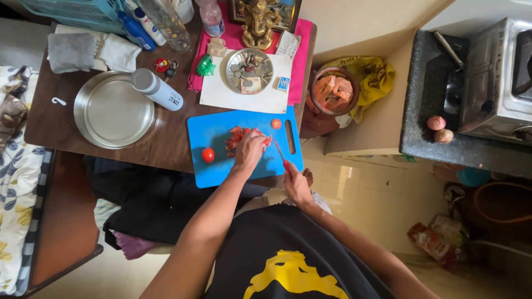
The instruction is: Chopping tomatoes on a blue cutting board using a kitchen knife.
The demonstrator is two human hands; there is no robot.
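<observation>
Chopped tomato pile (239,138) lying mid blue cutting board (221,160). Left hand (249,150) pressing down on pile, fingers curled. Right hand (296,185) clamping red-handled knife (280,152), blade angling toward pile. Whole tomato (208,155) sitting near board's left edge; steel plate (113,111) resting beyond.

The cutting board (221,166) lies on the near edge of the table (50,124), with the chopped tomato pile (237,138) at its centre, one whole tomato (208,155) left of the pile and a tomato half (276,123) at the board's far right. The steel plate (113,111) sits left of the board, and the bottle (158,89) lies across that plate's far right rim. The coin bowl (249,71) stands behind the board.
</observation>
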